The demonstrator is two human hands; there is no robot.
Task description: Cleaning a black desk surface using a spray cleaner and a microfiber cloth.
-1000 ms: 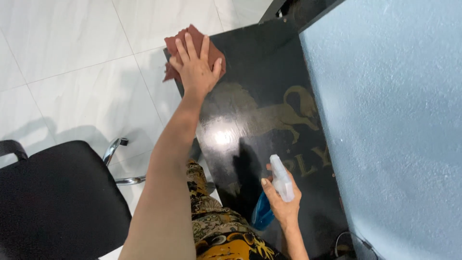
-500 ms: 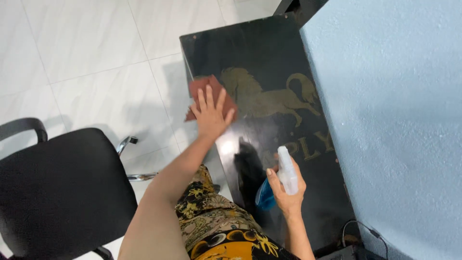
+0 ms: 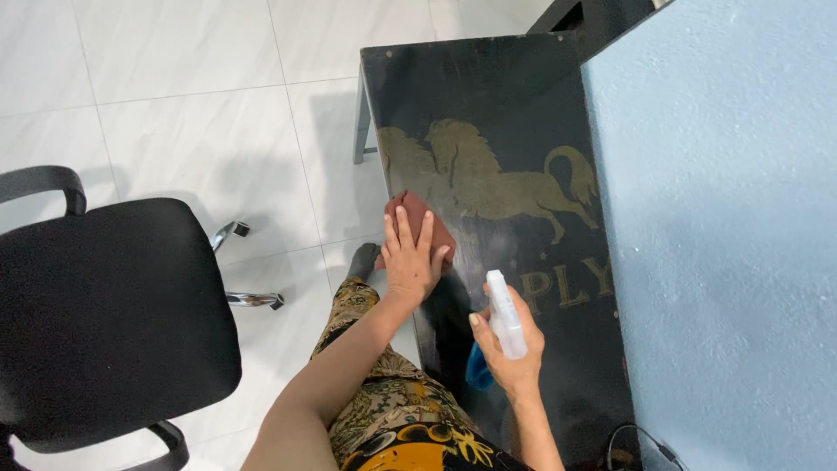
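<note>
- Your left hand (image 3: 410, 262) lies flat with its fingers spread on a reddish-brown cloth (image 3: 417, 218), palm down, so the whole hand bears on the fabric and pins it to the surface beneath.
- The cloth sits at the near-left edge of the black table (image 3: 488, 96), just below the front legs of the gold horse emblem (image 3: 488, 179); only its far end shows past your fingertips, and it looks soft and slightly bunched.
- Your right hand (image 3: 514, 353) is wrapped around a small spray bottle (image 3: 506, 314), fingers closed on its body and the white nozzle end pointing away from you over the tabletop, held clear of the surface and ready to aim.
- The bottle looks like pale translucent plastic, slim and rounded; a patch of blue (image 3: 478, 371) shows under that hand, but I cannot tell what it is.
- The tabletop is dark, glossy and hard, with faint dull smears, and its right side runs against a matte, rough-textured pale blue wall (image 3: 724, 235).
- To your left, a black office chair (image 3: 105, 314) with a padded seat and chrome base stands on shiny white floor tiles (image 3: 192, 105), apart from the table.
- Your patterned gold-and-black clothing (image 3: 392, 410) fills the bottom of the view.
</note>
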